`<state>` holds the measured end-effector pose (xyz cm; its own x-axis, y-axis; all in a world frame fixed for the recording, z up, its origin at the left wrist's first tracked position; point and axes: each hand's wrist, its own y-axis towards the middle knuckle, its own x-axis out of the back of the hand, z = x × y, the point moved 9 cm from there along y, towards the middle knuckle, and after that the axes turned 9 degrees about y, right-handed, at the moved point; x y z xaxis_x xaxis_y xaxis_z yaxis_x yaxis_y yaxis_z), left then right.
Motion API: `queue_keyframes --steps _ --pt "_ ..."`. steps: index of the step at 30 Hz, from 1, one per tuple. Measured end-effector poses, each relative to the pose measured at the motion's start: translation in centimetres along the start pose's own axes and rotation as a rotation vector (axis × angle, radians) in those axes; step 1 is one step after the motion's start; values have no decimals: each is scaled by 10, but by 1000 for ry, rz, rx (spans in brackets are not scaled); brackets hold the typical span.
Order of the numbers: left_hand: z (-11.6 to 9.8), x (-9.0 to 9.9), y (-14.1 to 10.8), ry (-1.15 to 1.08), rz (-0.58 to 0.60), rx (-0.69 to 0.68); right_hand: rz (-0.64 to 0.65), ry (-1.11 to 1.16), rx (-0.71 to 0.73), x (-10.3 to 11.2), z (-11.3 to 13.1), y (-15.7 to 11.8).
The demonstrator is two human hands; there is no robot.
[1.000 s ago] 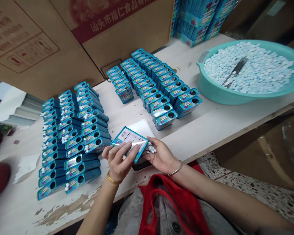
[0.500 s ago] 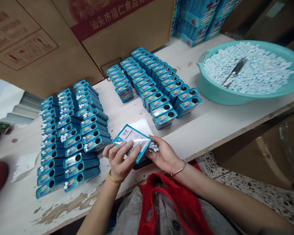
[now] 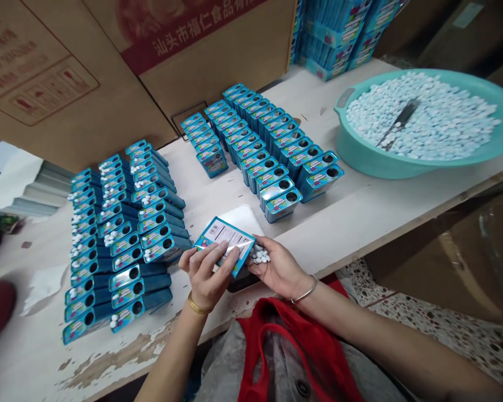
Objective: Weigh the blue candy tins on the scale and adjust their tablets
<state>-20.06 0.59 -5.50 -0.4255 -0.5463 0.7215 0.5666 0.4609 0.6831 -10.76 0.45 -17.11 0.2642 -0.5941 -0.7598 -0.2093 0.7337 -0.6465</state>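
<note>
My left hand [image 3: 209, 271] grips a flat blue candy tin [image 3: 227, 234], its printed label with barcode facing up. The tin lies tilted, one end pointing at my right palm. Small pale candies [image 3: 260, 254] are gathered in my right hand [image 3: 279, 265], which is cupped round them beside that end of the tin. My right fingertips reach to the tin's edge; whether they press on it I cannot tell. Below the tin is a white plate [image 3: 243, 218] on a dark-edged device, possibly a scale, mostly covered by my hands.
Rows of blue tins with round holes stand to the left [image 3: 128, 257], several with candies on top. More tins [image 3: 255, 162] stand ahead. A turquoise basin [image 3: 385, 167] of candies holds a dark scoop-like tool [image 3: 402, 120]. A large cardboard box [image 3: 218, 61] blocks the back.
The tin has tipped slightly and shifted a little left, away from the right palm. More of the candies in my right hand show now.
</note>
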Motion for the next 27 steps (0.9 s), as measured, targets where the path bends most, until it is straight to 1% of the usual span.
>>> queue_keyframes --steps 3,5,6,8,11,14,16,18,19,20,22,23,24,25,27 --pt "6 -4 -3 -71 -1 51 -9 -1 -4 1 -1 1" --pt "13 -11 -4 -155 38 125 -13 -3 0 1 0 0" --pt "18 -17 -5 -217 71 187 -15 -5 4 2 1 -1" --pt "29 -32 -8 -387 123 353 -15 -8 21 4 5 -4" --pt "41 -57 -17 -642 157 587 -9 -32 51 10 14 -9" --pt "47 -79 -24 -754 169 699 -11 -58 55 19 22 -14" --pt "52 -87 -27 -771 166 727 -4 -50 33 25 23 -17" --pt "54 -85 -27 -731 174 696 -4 -36 15 31 22 -20" --pt "54 -79 -25 -671 171 661 -13 -28 12 34 22 -22" --pt "52 -68 -22 -581 149 619 -27 -19 11 37 21 -24" --pt "43 -36 -15 -372 49 532 -61 8 8 43 19 -30" --pt "33 -21 -11 -311 10 480 -73 27 1 45 17 -32" --pt "19 -11 -7 -306 17 418 -80 48 -8 47 15 -35" --pt "0 -7 -3 -350 73 346 -82 69 -15 49 12 -37" --pt "-43 -13 0 -484 277 196 -78 109 -36 52 7 -41"
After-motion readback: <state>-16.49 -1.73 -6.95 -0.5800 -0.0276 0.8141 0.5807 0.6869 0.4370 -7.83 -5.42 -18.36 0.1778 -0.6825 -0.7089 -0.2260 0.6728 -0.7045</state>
